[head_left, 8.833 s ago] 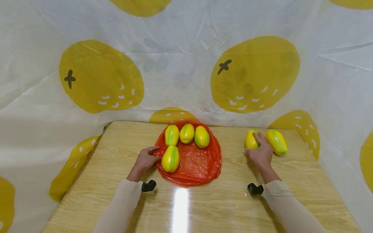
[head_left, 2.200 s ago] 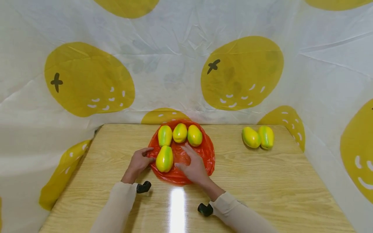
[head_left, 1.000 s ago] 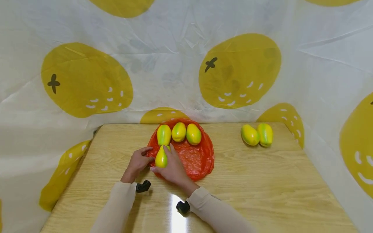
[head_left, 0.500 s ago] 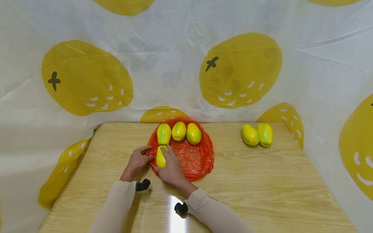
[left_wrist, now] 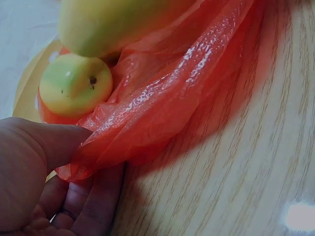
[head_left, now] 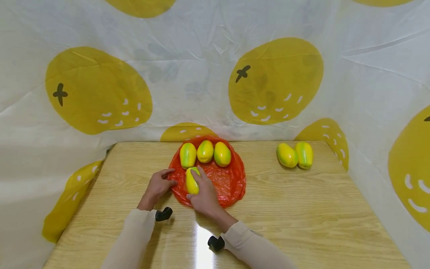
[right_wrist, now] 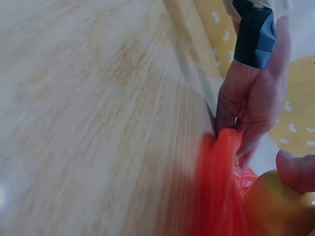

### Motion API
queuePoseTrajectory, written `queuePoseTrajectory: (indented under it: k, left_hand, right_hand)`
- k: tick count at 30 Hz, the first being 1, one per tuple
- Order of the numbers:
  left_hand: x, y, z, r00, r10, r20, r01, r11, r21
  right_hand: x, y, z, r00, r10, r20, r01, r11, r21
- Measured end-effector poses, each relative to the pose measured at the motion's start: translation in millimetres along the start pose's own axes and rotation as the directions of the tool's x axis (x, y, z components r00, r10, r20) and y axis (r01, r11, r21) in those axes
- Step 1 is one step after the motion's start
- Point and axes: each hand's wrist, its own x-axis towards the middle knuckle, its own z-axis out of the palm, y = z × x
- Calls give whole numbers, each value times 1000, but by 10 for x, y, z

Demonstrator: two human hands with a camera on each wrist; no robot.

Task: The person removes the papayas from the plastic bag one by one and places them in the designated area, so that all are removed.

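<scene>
With my left hand [head_left: 159, 185] I pinch the edge of the red bag [head_left: 223, 180] on the worktop [head_left: 319, 209]. My right hand [head_left: 206, 197] holds one yellow-green fruit [head_left: 191, 182] at the bag's near part, in front of three other fruits [head_left: 205, 151] inside; two more fruits [head_left: 287, 155] lie at right

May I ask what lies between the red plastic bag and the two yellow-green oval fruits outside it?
In the head view, only bare wooden tabletop lies between the red plastic bag and the two yellow-green oval fruits.
</scene>
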Motion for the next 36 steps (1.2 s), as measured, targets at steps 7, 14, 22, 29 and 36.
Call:
queuePoseTrajectory:
  k: [7,14,22,29,36]
  left_hand:
    - [13,8,-5,1000,-5,6,6,1000,-14]
    - [18,10,1,1000,-8,-6,7,1000,-16]
    - [-3,21,-3,1000,0,-14,-1,1000,-16]
    - [15,10,-15,1000,12,-11,-12,1000,-5]
    - [17,14,-2,1000,-1,-10,1,1000,-8]
  right_hand:
    - [-52,21,-147,1000,9,0,-9,1000,6]
    - [-126,53,-266,1000,-13,-11,13,1000,24]
    - [-247,137,-408,998,-43,-49,45,998,34]
    - [-293,173,-545,994,-72,-84,74,997,21]
    - [-320,207,-648,993,-56,-103,57,998,11]
